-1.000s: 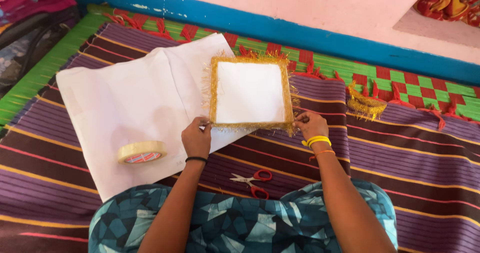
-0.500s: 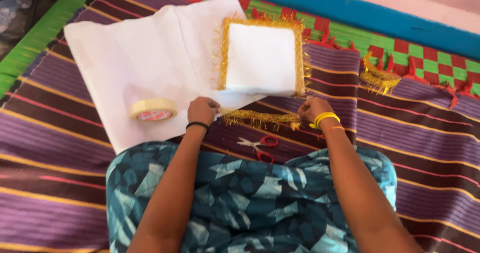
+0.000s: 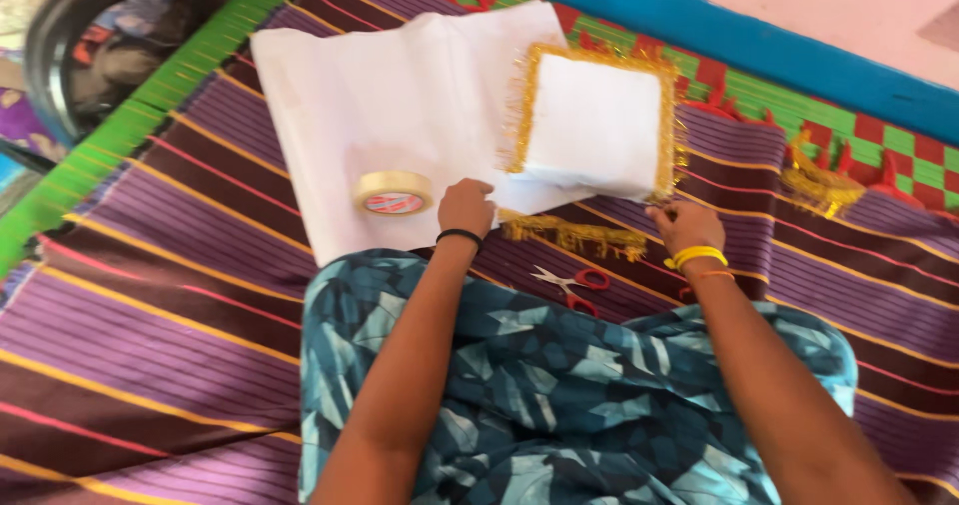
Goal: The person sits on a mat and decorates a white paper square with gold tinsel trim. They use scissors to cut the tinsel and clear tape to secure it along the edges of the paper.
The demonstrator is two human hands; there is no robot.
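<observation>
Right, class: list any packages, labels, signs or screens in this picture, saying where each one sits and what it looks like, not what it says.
Tape roll: on the white sheet, just left of the left hand; a cream ring whose inner core carries a red-and-white printed label.
No packages, signs or screens are in view.

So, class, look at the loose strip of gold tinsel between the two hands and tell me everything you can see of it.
The gold tinsel strip is a shaggy, glittery fringe, metallic-looking, stretched roughly level and sagging slightly. It lies over the striped purple mat, just below the unfringed near edge of the white square board, whose other three sides carry matching fringe. The left hand is at one end, the right hand at the other; the grips are blurred. Red-handled scissors lie just below it.
</observation>
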